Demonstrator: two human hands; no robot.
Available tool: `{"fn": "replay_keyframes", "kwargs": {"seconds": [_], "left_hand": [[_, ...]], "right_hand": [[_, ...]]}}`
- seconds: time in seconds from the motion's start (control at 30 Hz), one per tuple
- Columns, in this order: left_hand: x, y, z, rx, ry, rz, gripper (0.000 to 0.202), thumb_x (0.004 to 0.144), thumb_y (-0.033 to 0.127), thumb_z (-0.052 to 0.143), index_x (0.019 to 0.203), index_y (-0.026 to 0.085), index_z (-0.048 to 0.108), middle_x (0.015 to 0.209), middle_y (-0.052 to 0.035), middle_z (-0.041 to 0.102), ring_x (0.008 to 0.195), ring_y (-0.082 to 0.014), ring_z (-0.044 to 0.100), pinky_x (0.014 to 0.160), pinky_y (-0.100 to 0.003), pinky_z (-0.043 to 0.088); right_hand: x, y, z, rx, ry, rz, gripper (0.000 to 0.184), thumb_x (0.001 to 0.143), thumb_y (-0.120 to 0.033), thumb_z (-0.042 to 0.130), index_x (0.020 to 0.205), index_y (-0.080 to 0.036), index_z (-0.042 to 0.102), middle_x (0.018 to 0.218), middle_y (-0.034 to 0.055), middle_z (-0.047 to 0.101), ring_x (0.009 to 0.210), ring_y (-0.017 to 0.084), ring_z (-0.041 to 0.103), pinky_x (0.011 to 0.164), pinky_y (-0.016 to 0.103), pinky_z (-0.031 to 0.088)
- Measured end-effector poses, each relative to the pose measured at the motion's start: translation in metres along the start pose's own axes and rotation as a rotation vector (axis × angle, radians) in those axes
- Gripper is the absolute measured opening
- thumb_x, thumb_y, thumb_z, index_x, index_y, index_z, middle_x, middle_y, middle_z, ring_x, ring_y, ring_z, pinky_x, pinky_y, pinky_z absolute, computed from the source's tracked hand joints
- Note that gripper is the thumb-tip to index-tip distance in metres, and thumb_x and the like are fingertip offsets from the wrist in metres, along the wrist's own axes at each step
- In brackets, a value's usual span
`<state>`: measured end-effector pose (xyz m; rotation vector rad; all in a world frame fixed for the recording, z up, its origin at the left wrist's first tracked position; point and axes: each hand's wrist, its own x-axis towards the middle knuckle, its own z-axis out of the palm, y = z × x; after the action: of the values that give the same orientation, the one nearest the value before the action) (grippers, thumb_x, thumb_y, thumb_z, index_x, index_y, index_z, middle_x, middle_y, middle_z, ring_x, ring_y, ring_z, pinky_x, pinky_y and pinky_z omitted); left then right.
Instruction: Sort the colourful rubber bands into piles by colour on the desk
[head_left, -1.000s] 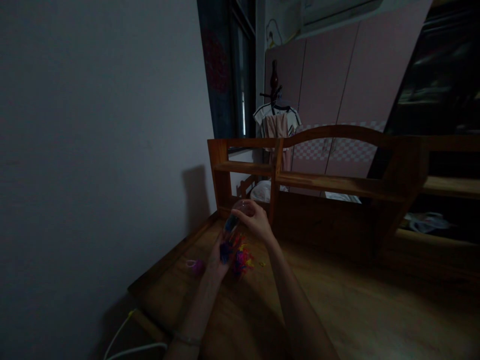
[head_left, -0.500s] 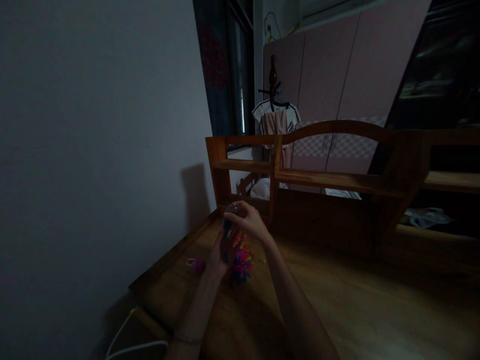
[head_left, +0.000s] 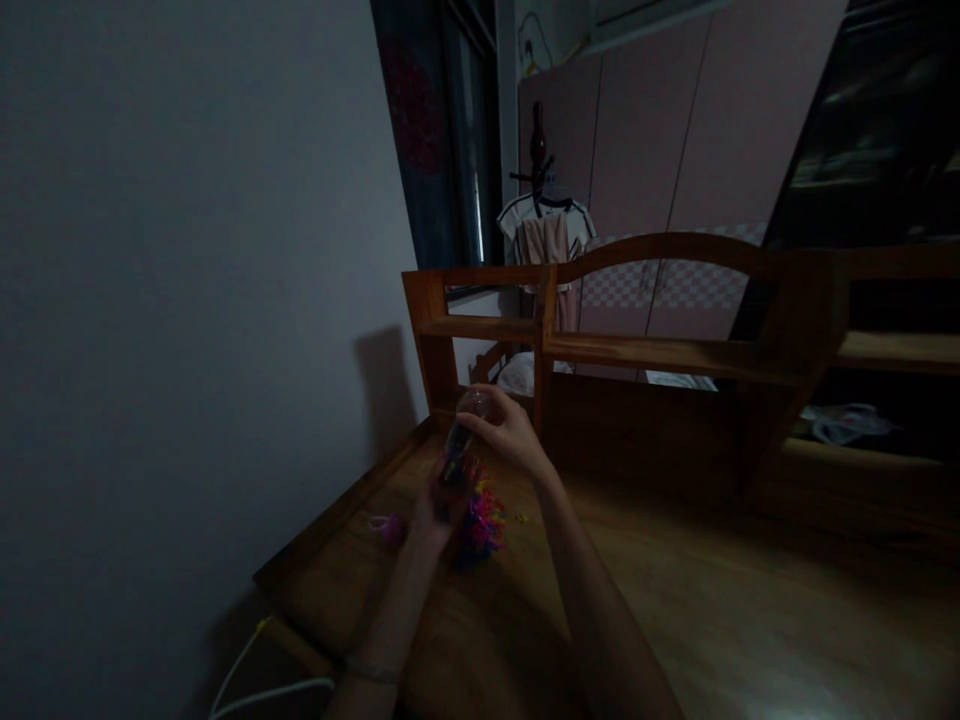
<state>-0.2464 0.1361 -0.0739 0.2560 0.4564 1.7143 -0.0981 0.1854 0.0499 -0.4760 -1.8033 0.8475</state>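
A clear, round-ended plastic container (head_left: 471,404) is held tilted between my two hands above the wooden table. My right hand (head_left: 508,432) grips its upper end with thumb and fingers. Around the lower part, my left hand (head_left: 435,505) is closed; its fingers are partly lost in the dark. Something dark shows inside or behind the container, too dim to name. Just beyond my left hand lies a heap of small, thin, bright multicoloured pieces (head_left: 484,520). To the left sits a pinkish-purple round thing with a pale loop (head_left: 391,528).
A few yellow bits (head_left: 522,518) lie right of the heap on the wooden table (head_left: 675,580). A wooden shelf unit (head_left: 667,355) stands along the back edge, and a white wall (head_left: 187,300) borders the left. A white cord (head_left: 274,692) hangs at the lower left.
My right hand and the container's upper end have risen slightly, showing more of the clear end. My left hand has shifted a little left and down. The whole view has shifted slightly.
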Motion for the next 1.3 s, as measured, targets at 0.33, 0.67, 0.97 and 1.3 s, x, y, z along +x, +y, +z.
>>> {"fn": "replay_keyframes", "kwargs": {"seconds": [0.33, 0.67, 0.97, 1.3], "left_hand": [[-0.005, -0.001, 0.015, -0.017, -0.024, 0.057, 0.033, 0.098, 0.023, 0.042, 0.126, 0.023, 0.059, 0.110, -0.0077, 0.072, 0.106, -0.0214, 0.066, 0.097, -0.040, 0.051], [-0.021, 0.000, 0.023, 0.092, 0.052, 0.158, 0.024, 0.096, 0.023, 0.047, 0.107, 0.021, 0.068, 0.100, -0.0042, 0.073, 0.092, -0.0230, 0.070, 0.088, -0.043, 0.056], [-0.022, -0.001, 0.021, 0.134, 0.069, 0.058, 0.031, 0.093, 0.028, 0.052, 0.120, 0.017, 0.063, 0.104, -0.0087, 0.073, 0.096, -0.0240, 0.070, 0.086, -0.037, 0.057], [-0.015, -0.001, 0.012, 0.108, 0.052, 0.013, 0.035, 0.095, 0.023, 0.052, 0.129, 0.016, 0.058, 0.109, -0.0109, 0.072, 0.099, -0.0243, 0.069, 0.082, -0.035, 0.060]], "right_hand": [[-0.002, -0.011, 0.002, -0.099, -0.068, -0.026, 0.048, 0.076, -0.046, 0.072, 0.120, -0.028, 0.060, 0.099, 0.0002, 0.069, 0.079, 0.016, 0.062, 0.072, 0.027, 0.047], [-0.004, 0.001, 0.018, -0.074, -0.158, 0.044, 0.042, 0.074, -0.053, 0.072, 0.103, -0.024, 0.066, 0.085, -0.0005, 0.071, 0.074, 0.016, 0.065, 0.066, 0.026, 0.048], [0.001, 0.000, 0.004, 0.039, -0.100, 0.085, 0.043, 0.074, -0.046, 0.075, 0.109, -0.024, 0.066, 0.094, 0.0031, 0.072, 0.085, 0.020, 0.066, 0.077, 0.032, 0.052], [0.001, 0.001, -0.001, 0.038, -0.055, 0.092, 0.045, 0.074, -0.041, 0.075, 0.116, -0.027, 0.064, 0.098, 0.0024, 0.071, 0.088, 0.021, 0.065, 0.079, 0.035, 0.052]]}}
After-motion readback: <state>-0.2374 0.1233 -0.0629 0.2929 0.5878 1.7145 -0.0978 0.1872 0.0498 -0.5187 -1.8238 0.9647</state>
